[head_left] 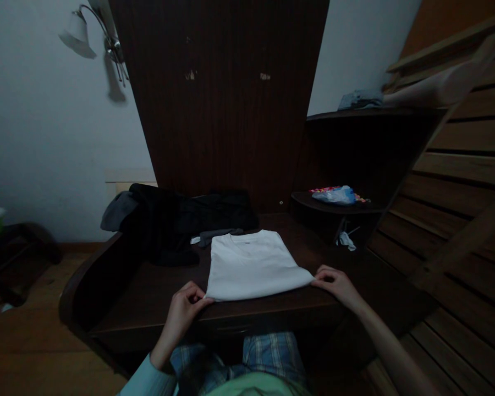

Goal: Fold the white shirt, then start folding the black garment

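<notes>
White cotton, folded into a neat rectangle: the shirt (251, 264) lies flat at the middle of the dark wooden desk (148, 297), its collar toward 12 o'clock.

In the head view, your 2 hands are well apart, 1 at each near corner. Your left hand (183, 308) pinches the shirt's corner at 7 o'clock. Your right hand (336, 283) pinches the corner at 5 o'clock.

A heap of dark clothes (181, 220) lies just beside the collar end, at 10 o'clock. A blue bag (334, 195) sits on a small shelf (305, 201) at 2 o'clock. A wall lamp (94, 33) hangs high at 11 o'clock.
</notes>
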Tool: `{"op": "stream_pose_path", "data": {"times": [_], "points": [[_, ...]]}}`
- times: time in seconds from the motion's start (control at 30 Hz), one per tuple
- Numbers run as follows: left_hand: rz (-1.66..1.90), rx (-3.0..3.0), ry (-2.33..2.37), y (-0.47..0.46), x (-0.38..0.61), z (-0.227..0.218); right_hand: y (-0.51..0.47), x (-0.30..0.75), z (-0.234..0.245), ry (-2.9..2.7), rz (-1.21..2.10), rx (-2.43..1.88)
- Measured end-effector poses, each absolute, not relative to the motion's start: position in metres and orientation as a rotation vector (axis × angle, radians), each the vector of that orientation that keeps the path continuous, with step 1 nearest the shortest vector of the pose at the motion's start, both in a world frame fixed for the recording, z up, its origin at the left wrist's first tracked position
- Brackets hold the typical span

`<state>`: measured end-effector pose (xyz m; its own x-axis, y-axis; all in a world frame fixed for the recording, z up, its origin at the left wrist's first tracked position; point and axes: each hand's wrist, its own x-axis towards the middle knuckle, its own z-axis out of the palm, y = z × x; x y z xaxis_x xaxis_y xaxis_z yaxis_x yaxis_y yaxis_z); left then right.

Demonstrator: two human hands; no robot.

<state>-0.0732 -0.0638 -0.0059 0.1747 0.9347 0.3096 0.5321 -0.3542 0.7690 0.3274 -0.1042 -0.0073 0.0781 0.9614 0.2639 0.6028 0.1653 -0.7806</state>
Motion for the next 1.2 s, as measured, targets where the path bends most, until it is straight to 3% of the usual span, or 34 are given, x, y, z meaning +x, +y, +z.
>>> {"op": "stream_pose_path", "data": {"times": [0.27,0.67,0.97,1.2], "points": [[0.765,2.117,1.166,-0.069,-0.077,0.006,-0.106,0.326,-0.008,-1.879,0.666,-1.409],[0.728,2.306,1.228,-0.073,-0.073,0.000,-0.104,0.316,-0.013,-1.781,0.537,-1.465],[0.995,2.216,1.332,-0.069,-0.076,-0.007,-0.109,0.317,-0.022,-1.654,0.148,-1.499],[1.164,2.203,1.345,-0.070,-0.078,-0.014,-0.112,0.317,-0.024,-1.589,0.105,-1.508]]}}
